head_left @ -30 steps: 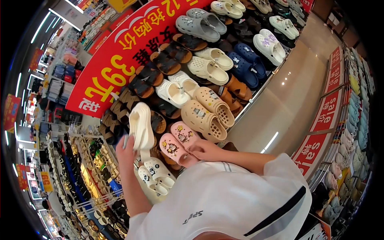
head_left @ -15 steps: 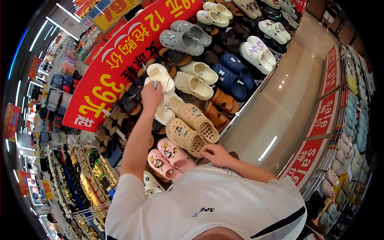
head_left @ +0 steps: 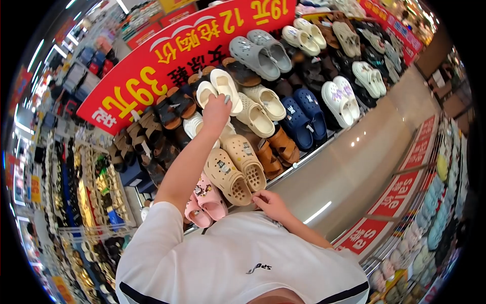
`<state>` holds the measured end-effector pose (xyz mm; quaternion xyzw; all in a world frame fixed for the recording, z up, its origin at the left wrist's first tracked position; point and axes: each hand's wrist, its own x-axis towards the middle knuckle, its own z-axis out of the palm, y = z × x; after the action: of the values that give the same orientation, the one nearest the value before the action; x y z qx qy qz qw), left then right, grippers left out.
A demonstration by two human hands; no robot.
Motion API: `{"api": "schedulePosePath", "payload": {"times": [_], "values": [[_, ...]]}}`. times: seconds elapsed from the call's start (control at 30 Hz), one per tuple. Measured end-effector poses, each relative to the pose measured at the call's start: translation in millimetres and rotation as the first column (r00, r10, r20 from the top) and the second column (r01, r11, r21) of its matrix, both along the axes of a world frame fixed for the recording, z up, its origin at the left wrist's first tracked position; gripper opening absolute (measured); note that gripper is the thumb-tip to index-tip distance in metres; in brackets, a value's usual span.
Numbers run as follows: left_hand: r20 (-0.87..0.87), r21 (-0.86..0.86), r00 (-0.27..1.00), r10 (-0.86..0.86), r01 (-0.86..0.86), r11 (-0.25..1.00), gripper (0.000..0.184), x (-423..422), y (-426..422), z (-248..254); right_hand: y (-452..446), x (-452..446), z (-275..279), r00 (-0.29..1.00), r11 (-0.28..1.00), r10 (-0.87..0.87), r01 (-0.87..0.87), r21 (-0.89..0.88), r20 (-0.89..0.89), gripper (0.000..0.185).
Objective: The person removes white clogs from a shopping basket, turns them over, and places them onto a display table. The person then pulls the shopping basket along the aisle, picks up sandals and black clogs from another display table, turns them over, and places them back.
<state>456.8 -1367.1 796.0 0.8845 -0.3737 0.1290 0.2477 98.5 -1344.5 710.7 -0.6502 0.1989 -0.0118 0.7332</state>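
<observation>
My left hand [head_left: 217,109] reaches to the far side of the display, its fingers closed on a white slip-on shoe [head_left: 226,83]. A grey band shows on one finger. The paired white shoe [head_left: 204,92] lies just left of it. Near my body, my right hand [head_left: 271,203] has curled fingers at the heel of a tan clog [head_left: 230,177] with charms and holes. Its mate, another tan clog [head_left: 245,154], lies alongside. Pink clogs [head_left: 208,200] sit to the left, partly covered by my left forearm and shirt.
Cream clogs [head_left: 255,116], brown sandals [head_left: 281,147], navy clogs [head_left: 298,119] and grey clogs [head_left: 255,55] crowd the display. A red price sign [head_left: 187,45] runs along its far edge. An aisle [head_left: 324,187] lies to the right, with another shoe rack beyond.
The view has shifted and turned. My left hand has changed its angle at the white shoes, which now show side by side. My right hand stays by the tan clog's heel.
</observation>
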Motion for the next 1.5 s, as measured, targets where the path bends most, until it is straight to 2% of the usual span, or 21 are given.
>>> {"api": "schedulePosePath", "payload": {"times": [0.13, 0.27, 0.37, 0.5, 0.57, 0.67, 0.7, 0.73, 0.8, 0.87, 0.93, 1.03, 1.17, 1.23, 1.3, 1.33, 1.37, 1.43, 1.47, 1.5], "values": [[-0.164, 0.153, 0.982, 0.098, -0.073, 0.986, 0.034, 8.4, 4.2, -16.8, -2.8, 10.5, 9.8, 0.997, 0.996, 0.071, -0.07, 0.048, -0.014, 0.014], [-0.352, 0.279, 0.936, -0.019, 0.124, 0.952, 0.052, 13.2, 22.5, -52.9, 0.5, 23.0, 15.5, 0.99, 0.986, 0.143, -0.142, 0.092, -0.004, 0.013], [-0.409, 0.199, 0.907, -0.101, 0.197, 0.96, 0.054, -11.1, 45.8, -16.9, 6.4, 31.8, 15.2, 0.98, 0.978, 0.196, -0.198, 0.064, 0.028, 0.014], [-0.29, -0.042, 0.922, -0.256, 0.255, 0.966, 0.041, -18.7, 114.8, -13.7, 20.1, 45.9, 27.1, 0.951, 0.953, 0.295, -0.299, 0.037, 0.096, 0.014], [-0.155, -0.127, 0.962, -0.223, 0.205, 0.971, 0.034, -23.0, 167.7, -21.6, 29.0, 54.6, 30.1, 0.921, 0.925, 0.379, -0.381, 0.005, 0.092, 0.014], [-0.26, -0.242, 0.966, 0.003, -0.069, 0.968, 0.023, -44.5, 260.4, -6.9, 49.9, 66.6, 37.6, 0.868, 0.874, 0.484, -0.486, -0.008, 0.109, 0.014], [-0.224, -0.303, 0.969, 0.101, -0.167, 0.938, 0.02, -51.1, 296.5, -10.2, 58.1, 70.4, 41.1, 0.843, 0.849, 0.525, -0.528, -0.006, 0.117, 0.014], [-0.212, -0.271, 0.945, 0.25, -0.303, 0.914, 0.019, -60.9, 334.3, -10.0, 65.2, 75.4, 45.5, 0.808, 0.814, 0.578, -0.58, -0.019, 0.115, 0.014], [-0.13, -0.287, 0.865, 0.485, -0.501, 0.817, 0.021, -87.4, 417.6, -16.1, 82.5, 87.6, 55.6, 0.71, 0.717, 0.695, -0.696, -0.037, 0.113, 0.013], [-0.155, -0.28, 0.678, 0.718, -0.728, 0.626, 0.023, -131.8, 496.4, -28.1, 106.0, 93.3, 64.7, 0.637, 0.638, 0.768, -0.77, 0.008, 0.062, 0.013], [-0.133, -0.235, 0.491, 0.861, -0.859, 0.454, 0.024, -185.4, 562.6, -37.1, 133.1, 101.9, 74.2, 0.561, 0.56, 0.826, -0.828, 0.029, 0.058, 0.013], [-0.096, -0.113, 0.3, 0.949, -0.951, 0.289, 0.025, -276.9, 651.9, -90.0, 185.1, 106.5, 72.2, 0.448, 0.449, 0.89, -0.894, 0.006, 0.092, 0.012], [-0.355, 0.072, 0.104, 0.929, -0.988, 0.139, 0.033, -407.0, 719.1, -175.9, 263.9, 96.5, 68.5, 0.319, 0.323, 0.945, -0.946, -0.036, 0.077, 0.014], [-0.399, 0.238, 0.009, 0.917, -0.965, 0.113, 0.039, -470.3, 756.5, -247.5, 309.8, 82.0, 71.5, 0.283, 0.287, 0.957, -0.955, -0.072, 0.066, 0.014], [-0.443, 0.353, -0.058, 0.895, -0.929, 0.114, 0.042, -525.0, 769.8, -291.2, 361.3, 64.4, 78.5, 0.269, 0.276, 0.961, -0.952, -0.135, 0.064, 0.013], [-0.545, 0.429, -0.151, 0.825, -0.895, 0.12, 0.044, -547.3, 771.1, -299.6, 385.6, 53.0, 82.0, 0.246, 0.249, 0.968, -0.961, -0.122, 0.044, 0.013], [-0.658, 0.424, -0.182, 0.73, -0.891, 0.16, 0.043, -566.2, 771.5, -296.3, 409.5, 40.7, 85.3, 0.221, 0.223, 0.975, -0.969, -0.11, 0.024, 0.014], [-0.582, 0.465, -0.102, 0.807, -0.856, 0.226, 0.043, -608.5, 781.7, -324.1, 454.5, 24.8, 98.2, 0.125, 0.121, 0.991, -0.989, -0.088, -0.041, 0.016], [-0.64, 0.456, -0.129, 0.758, -0.857, 0.239, 0.043, -626.2, 786.7, -323.0, 476.9, 19.7, 99.3, 0.106, 0.101, 0.993, -0.99, -0.102, -0.048, 0.016], [-0.649, 0.51, -0.152, 0.745, -0.814, 0.278, 0.035, -645.4, 795.1, -326.7, 498.3, 13.5, 100.2, 0.084, 0.078, 0.995, -0.991, -0.112, -0.054, 0.017]]}}
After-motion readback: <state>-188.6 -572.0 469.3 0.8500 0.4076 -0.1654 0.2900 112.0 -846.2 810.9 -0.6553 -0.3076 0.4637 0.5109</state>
